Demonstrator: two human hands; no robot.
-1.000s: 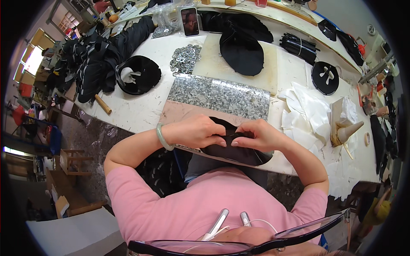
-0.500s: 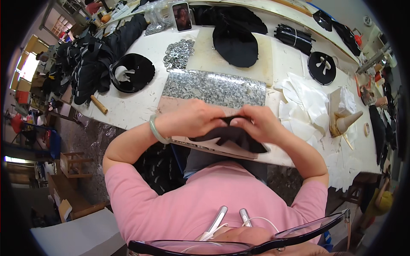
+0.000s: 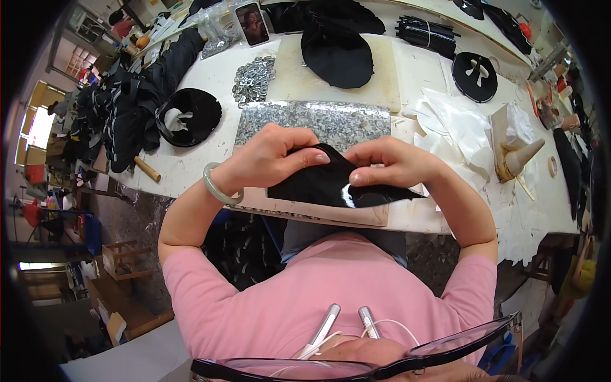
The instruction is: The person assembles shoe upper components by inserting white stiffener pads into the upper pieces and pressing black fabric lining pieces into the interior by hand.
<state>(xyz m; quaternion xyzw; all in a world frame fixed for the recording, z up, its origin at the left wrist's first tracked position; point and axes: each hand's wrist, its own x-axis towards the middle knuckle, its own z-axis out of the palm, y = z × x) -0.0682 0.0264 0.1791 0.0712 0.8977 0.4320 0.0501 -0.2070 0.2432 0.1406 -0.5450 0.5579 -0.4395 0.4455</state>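
Observation:
Both my hands grip a black piece of shiny leather-like material (image 3: pixel 312 184) over the near edge of the table. My left hand (image 3: pixel 280 153), with a pale green bangle at the wrist, pinches its upper left part between thumb and fingers. On the other side my right hand (image 3: pixel 391 162) pinches it near the middle, thumb in front. A glossy highlight shows on the lower front of the piece. Beneath and behind it lie a light pinkish board (image 3: pixel 267 205) and a grey speckled stone slab (image 3: pixel 312 121).
Beyond the slab are silvery metal pieces (image 3: pixel 253 77), a pale cutting board (image 3: pixel 286 67) and black cut pieces (image 3: pixel 337 60). A black bowl-like piece (image 3: pixel 191 118) and a wooden stick (image 3: pixel 147 169) sit left. White sheets (image 3: pixel 445 130) and a glue-stained holder (image 3: pixel 509 162) stand right. A propped phone (image 3: pixel 252 24) is at the back.
Both hands have lifted the black piece a little away from me and spread slightly apart. More of its glossy face shows now. The whole view has shifted slightly.

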